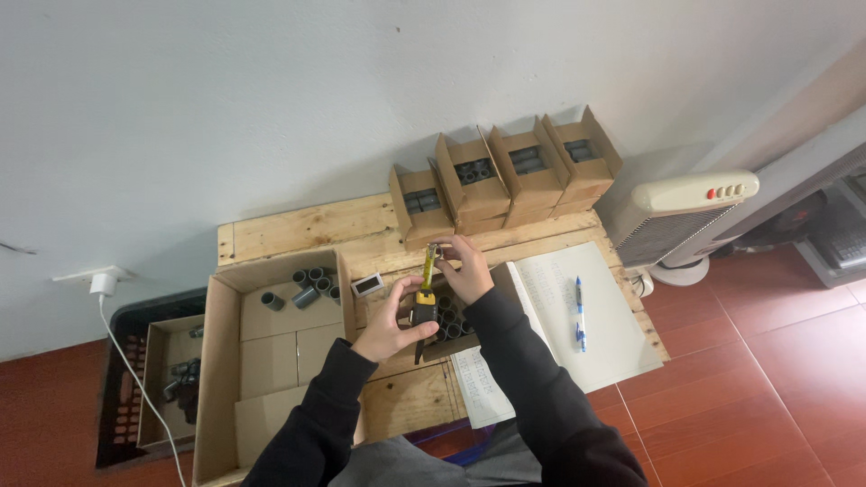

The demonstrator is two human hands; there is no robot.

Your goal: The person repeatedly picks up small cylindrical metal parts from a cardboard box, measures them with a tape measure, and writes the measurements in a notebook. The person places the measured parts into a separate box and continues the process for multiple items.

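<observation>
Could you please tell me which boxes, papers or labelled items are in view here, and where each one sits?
Four small cardboard boxes: brown, flaps open, rowed along the wall.
Large cardboard box: brown, open, left on the wooden table.
Paper sheets: white, handwritten, right of the hands, blue pen on top.
Small label card: white, dark-framed, beside the large box.

Black long sleeves; bare hands; grey trousers.

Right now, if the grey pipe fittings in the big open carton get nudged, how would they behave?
The grey pipe fittings look like short, stiff plastic cylinders. Those lying on their sides would probably roll across the big open carton; they look light, so even a slight push likely scatters them.
</observation>
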